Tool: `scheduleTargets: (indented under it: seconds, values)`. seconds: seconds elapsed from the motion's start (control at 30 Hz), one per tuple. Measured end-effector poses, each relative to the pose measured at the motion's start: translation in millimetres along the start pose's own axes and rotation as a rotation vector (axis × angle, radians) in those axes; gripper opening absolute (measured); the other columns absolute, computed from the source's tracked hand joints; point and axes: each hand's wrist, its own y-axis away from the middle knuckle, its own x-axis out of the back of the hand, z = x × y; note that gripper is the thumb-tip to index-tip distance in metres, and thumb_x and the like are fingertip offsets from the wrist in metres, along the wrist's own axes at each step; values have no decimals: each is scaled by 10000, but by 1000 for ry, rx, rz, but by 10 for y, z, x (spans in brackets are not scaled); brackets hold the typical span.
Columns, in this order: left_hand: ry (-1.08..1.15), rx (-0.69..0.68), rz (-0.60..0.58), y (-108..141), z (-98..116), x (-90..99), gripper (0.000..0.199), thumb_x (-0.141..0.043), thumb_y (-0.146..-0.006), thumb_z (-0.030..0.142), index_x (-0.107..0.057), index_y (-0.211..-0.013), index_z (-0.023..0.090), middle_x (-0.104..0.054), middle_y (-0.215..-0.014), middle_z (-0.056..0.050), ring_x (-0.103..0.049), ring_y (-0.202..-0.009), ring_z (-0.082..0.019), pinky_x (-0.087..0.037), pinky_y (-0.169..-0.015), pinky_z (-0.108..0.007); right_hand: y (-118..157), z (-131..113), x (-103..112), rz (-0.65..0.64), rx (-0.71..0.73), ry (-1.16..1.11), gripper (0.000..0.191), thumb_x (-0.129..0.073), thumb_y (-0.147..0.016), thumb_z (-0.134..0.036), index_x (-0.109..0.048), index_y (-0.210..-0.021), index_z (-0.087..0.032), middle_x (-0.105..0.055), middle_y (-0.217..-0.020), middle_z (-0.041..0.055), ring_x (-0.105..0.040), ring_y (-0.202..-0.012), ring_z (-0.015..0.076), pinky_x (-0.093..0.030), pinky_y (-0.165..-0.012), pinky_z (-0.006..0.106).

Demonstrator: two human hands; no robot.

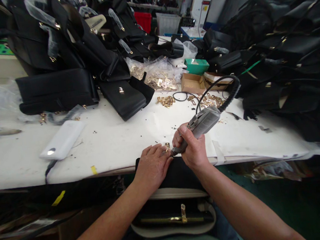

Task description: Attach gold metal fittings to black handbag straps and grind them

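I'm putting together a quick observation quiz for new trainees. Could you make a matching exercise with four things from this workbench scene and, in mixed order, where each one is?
Things:
1. Grey power tool
2. White flat device
3. Green box
4. Open bag with a beige rim

Places:
A. Just behind a brown cardboard box
B. In the person's right hand
C. Close to the person's body, below the forearms' level at the table's front edge
D. On the left part of the table, with a dark cable at its near end

Right pairs: 1-B, 2-D, 3-A, 4-C
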Motion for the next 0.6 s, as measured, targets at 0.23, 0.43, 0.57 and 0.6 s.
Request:
scheduleTargets:
  seconds: [0.23, 0.43, 0.57, 0.6]
  values:
    - [6, -2, 5, 2, -5, -11, 258, -521, -1010, 314, -662, -1219, 260, -689, -1286, -34, -564, -1273, -269, -443, -1039, -479, -4, 12, -4, 34, -14, 35, 331, -764, -825, -420, -528, -736, -206, -498, -531, -66, -453, -442, 101, -390, -459, 246]
    - [12, -7, 18, 1, -5, -9, 262, -533, -1004, 315, -674, -1218, 257, -693, -1286, -39, -571, -1274, -269, -453, -1048, -481, -16, -2, 19, 37, 0, 50, 324, -765, -828, -413, -536, -732, -204, -508, -536, -61, -459, -447, 103, -391, -463, 248]
    - [22, -15, 31, 5, -4, 1, 274, -541, -999, 313, -675, -1229, 248, -696, -1286, -48, -584, -1264, -265, -465, -1055, -474, -37, -20, 33, 58, 13, 83, 331, -762, -828, -427, -540, -727, -204, -501, -524, -62, -454, -442, 103, -384, -457, 246]
    - [25, -13, 32, 6, -3, 4, 275, -542, -998, 313, -676, -1230, 247, -697, -1285, -49, -588, -1261, -266, -467, -1056, -474, -43, -25, 36, 62, 16, 88, 332, -761, -829, -427, -539, -723, -204, -498, -521, -62, -452, -441, 103, -382, -455, 245]
